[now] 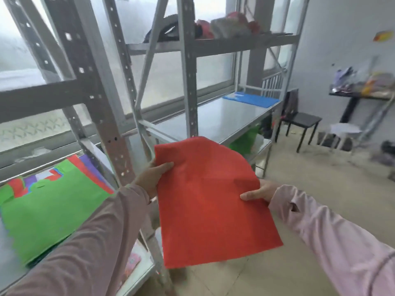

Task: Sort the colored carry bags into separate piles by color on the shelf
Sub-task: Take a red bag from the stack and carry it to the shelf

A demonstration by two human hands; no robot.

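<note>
In the head view I have the red bag point(213, 199) held up in the air between both hands, in front of the shelf point(224, 116) and touching none of it. It looks to me like a light, thin, soft fabric. Its far edge curls upward and its near end hangs down, so I judge it would flop and fold if I held it at one point only. The two side edges are the sensible places to take it, and that is where I have it.

The fingers point(165, 166) of my left hand point(154, 178) pinch the bag's left edge, thumb on top and the rest hidden under the cloth. My right hand point(258, 192) grips the right edge the same way, thumb lying across the top. Both forearms reach forward at about the same height, palms turned inward.

To the left of my left fingers, a mixed pile point(49, 208) with green on top lies on the shelf. Well beyond my right fingers, a blue bag point(256, 99) lies at the shelf's far end.
</note>
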